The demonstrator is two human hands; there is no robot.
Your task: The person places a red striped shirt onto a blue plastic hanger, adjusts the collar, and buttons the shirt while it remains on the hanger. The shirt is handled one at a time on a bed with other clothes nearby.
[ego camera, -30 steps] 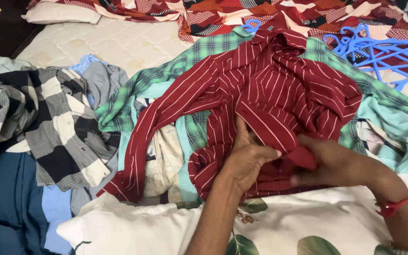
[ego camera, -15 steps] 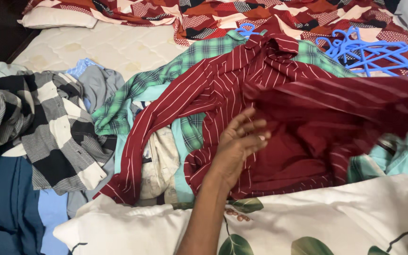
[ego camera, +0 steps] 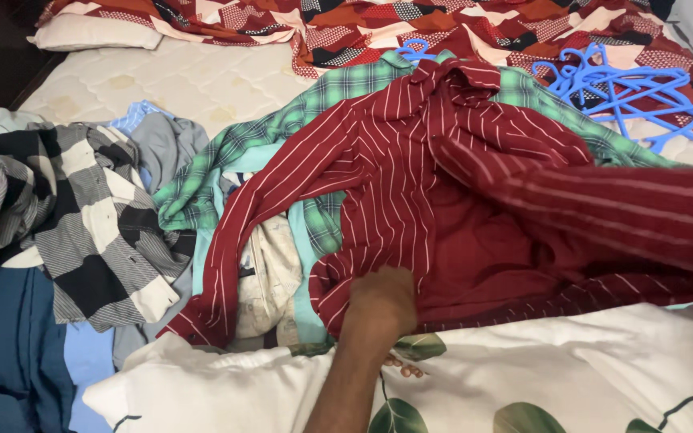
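Head view: left hand (ego camera: pixel 382 301) grips the maroon striped shirt (ego camera: pixel 411 176) hem at 6 o'clock. Right hand out of frame; shirt partly spread, still unfolded, I judge.

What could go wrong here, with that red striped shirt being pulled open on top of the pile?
The red striped shirt lies over a green checked shirt and other clothes, so tugging it may drag them along and rumple them. The left hand grips only the lower edge, so the cloth could slip free. The blue hangers lie close by on the bed and might catch a sleeve.
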